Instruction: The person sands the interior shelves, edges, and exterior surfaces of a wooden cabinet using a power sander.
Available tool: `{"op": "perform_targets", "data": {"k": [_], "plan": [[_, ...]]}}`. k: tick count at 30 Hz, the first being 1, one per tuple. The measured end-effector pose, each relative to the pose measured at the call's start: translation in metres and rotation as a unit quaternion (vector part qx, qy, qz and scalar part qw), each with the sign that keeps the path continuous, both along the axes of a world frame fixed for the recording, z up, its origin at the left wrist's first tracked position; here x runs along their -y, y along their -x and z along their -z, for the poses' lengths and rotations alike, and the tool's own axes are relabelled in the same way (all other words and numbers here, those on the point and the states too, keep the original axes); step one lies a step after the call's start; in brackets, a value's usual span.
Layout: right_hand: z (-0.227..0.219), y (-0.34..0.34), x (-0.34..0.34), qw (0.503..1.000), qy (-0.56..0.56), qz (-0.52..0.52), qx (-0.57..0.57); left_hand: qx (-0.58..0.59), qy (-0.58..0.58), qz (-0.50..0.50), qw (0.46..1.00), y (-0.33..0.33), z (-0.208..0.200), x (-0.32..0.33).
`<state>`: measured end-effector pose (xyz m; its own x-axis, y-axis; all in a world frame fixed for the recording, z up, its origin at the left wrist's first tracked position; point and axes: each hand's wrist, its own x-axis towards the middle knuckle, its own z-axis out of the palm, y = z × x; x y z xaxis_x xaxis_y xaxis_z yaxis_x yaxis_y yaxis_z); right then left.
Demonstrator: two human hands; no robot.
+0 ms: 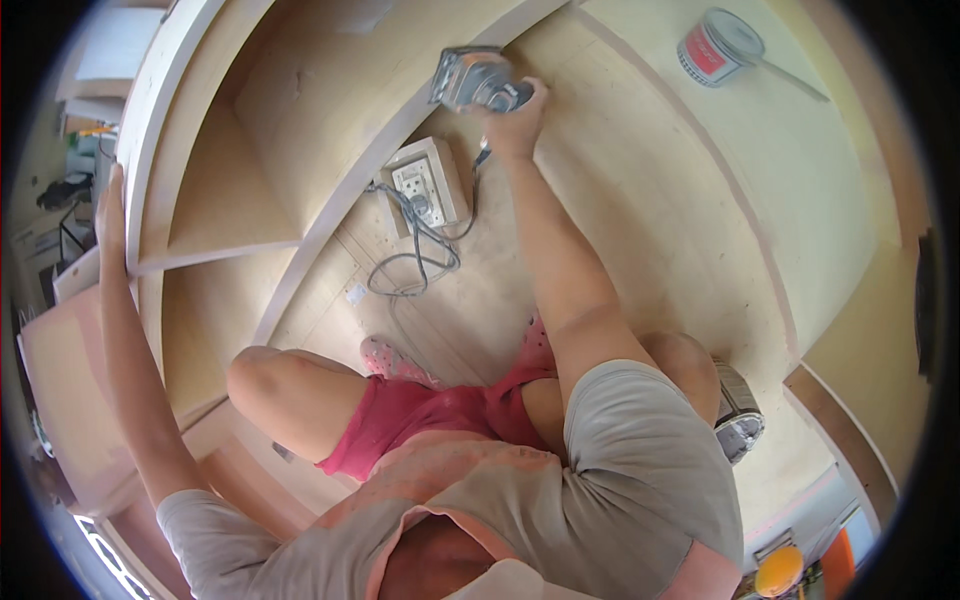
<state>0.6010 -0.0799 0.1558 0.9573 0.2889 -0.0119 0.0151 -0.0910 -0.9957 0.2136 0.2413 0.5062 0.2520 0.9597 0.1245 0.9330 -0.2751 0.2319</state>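
By wooden shelving (230,190), right fingers (540,95) wrap a sander (476,80).

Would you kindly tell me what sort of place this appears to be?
Probably a woodworking shop or a room being fitted out: the right hand holds what looks like a power sander, unpainted wooden shelving stands alongside, and a can, perhaps of paint or glue, is nearby.

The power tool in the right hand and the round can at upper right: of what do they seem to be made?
The power tool looks like hard plastic, matte grey and orange: its housing seems moulded. The round can is probably metal, dull grey, by its rounded rim, though plastic remains possible.
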Motion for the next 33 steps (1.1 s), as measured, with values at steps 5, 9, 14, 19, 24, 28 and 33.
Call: {"op": "perform_targets", "data": {"k": [5,9,14,19,24,28,33], "plan": [[-0.008,-0.024,0.002,0.999,0.026,-0.002,-0.036,-0.018,-0.011,-0.004,1.000,-0.004,-0.007,0.013],[0.005,-0.089,0.007,1.000,0.018,0.002,-0.023,-0.015,-0.030,-0.016,0.999,-0.018,-0.002,0.025],[-0.004,-0.126,0.010,0.999,-0.001,-0.026,-0.047,-0.011,-0.043,-0.024,0.999,-0.026,-0.002,0.041],[-0.001,-0.149,0.009,0.999,0.027,-0.016,0.023,0.010,-0.041,-0.028,0.999,-0.032,0.000,0.046],[-0.014,-0.156,0.007,0.999,0.017,-0.039,0.022,0.011,-0.052,-0.027,0.998,-0.027,-0.003,0.043],[-0.023,-0.161,0.009,0.997,0.039,-0.045,0.049,0.019,-0.040,-0.043,0.998,-0.033,-0.001,0.050],[-0.041,-0.162,0.010,0.993,0.062,-0.046,0.089,-0.005,-0.031,-0.032,0.999,-0.022,-0.004,0.041]]}}
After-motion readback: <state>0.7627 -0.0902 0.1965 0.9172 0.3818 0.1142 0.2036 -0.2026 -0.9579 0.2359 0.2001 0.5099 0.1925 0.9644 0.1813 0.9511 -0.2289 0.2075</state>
